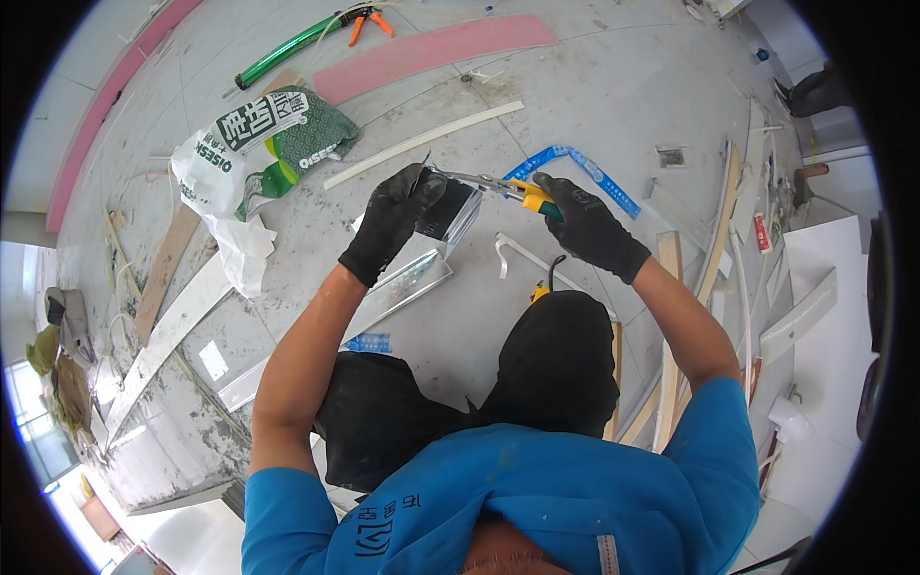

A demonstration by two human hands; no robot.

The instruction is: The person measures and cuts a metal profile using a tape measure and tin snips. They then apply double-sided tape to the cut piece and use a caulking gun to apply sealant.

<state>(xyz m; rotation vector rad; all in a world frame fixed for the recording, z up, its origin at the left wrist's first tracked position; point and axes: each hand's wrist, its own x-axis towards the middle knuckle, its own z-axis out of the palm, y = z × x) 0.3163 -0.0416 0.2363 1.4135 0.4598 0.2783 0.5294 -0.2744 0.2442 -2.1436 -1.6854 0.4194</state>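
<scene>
My right hand [586, 218], in a black glove, is closed round the yellow-and-green handles of a pair of tin snips [509, 189]. The jaws point left and reach the upper edge of a shiny metal strip [464, 218]. My left hand [395, 217], also in a black glove, pinches that strip close to the jaws; the glove hides part of it. Whether the blades are cutting into the metal cannot be made out. Below the left wrist, a long reflective metal channel [407, 292] lies on the floor at a slant.
A white and green bag [259, 153] lies left, below a green caulking gun [297, 48] and a pink strip [436, 57]. Bent blue tape [585, 168] is beyond my right hand. Wooden strips [669, 326] lie at right. Another person's leg [819, 93] shows far right.
</scene>
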